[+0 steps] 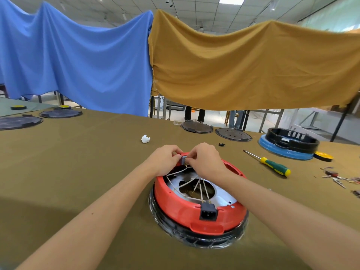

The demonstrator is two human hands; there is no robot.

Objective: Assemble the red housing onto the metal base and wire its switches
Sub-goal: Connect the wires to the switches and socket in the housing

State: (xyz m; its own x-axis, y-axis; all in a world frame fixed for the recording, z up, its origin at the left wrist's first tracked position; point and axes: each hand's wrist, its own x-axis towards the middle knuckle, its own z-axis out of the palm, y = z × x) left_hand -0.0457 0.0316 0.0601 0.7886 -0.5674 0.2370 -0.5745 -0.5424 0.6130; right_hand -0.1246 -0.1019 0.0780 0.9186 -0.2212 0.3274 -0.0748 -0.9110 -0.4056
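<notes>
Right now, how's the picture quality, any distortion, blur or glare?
Head view: strong wide-angle bending, with the table edge and hanging cloths curving; even overhead light, soft shadow beside the red housing; glare only on the ceiling panel; both hands are sharp, the screwdriver too.

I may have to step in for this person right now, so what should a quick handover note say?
Left hand and right hand: both pinch the small grey switch block at the far rim of the round red plastic housing.
Done: housing sits over the shiny metal base; black power socket is fitted at the near rim; white wires cross the inside.
Left: finish wiring the switch. The green-and-yellow screwdriver lies to the right.
</notes>
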